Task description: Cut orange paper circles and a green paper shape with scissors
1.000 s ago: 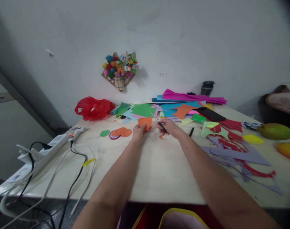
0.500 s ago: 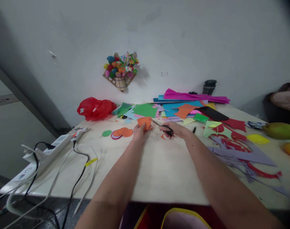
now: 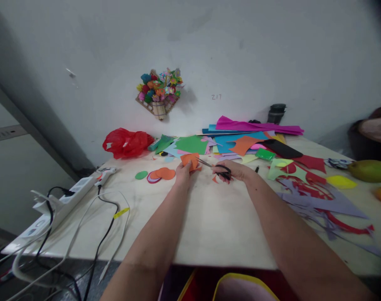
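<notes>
My left hand pinches an orange piece of paper above the table. My right hand grips black-handled scissors, whose blades point left into the orange paper's edge. A small orange scrap lies on the table just under the scissors. Left of my left hand, a stack of cut paper circles and a single green circle lie flat.
Coloured paper sheets pile up at the back, with purple and red offcuts on the right. A red plastic bag, a power strip with cables, a glue gun, a black marker and mangoes also lie about.
My right hand turned the scissors from pointing up-left to lying nearly level, blades now at the orange paper's edge. The view shifted slightly; the left hand stayed on the paper.
</notes>
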Available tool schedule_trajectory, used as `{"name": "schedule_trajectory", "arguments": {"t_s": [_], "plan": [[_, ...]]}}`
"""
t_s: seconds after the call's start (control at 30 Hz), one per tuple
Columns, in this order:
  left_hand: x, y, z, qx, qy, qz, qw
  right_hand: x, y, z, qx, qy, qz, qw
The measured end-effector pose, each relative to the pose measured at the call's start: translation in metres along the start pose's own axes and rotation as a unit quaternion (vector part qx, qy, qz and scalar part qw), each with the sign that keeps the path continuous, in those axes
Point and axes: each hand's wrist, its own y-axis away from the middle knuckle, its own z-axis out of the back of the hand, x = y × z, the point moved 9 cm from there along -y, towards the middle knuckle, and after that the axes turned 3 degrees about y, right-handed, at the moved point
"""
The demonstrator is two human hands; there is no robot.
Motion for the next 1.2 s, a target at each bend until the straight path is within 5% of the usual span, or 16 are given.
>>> {"name": "schedule_trajectory", "arguments": {"t_s": [0.73,1.2], "plan": [[-0.0013,-0.0028,0.0027,-0.011,-0.014,0.002,1.0,-0.0059,-0.0044,0.003,-0.003,0.006,-0.009,1.0],[0.0032,-0.0038,-0.0026,0.039,-0.03,0.021,0.999,-0.0052,-0.0089,-0.0009,-0.021,-0.03,-0.007,0.999]]}}
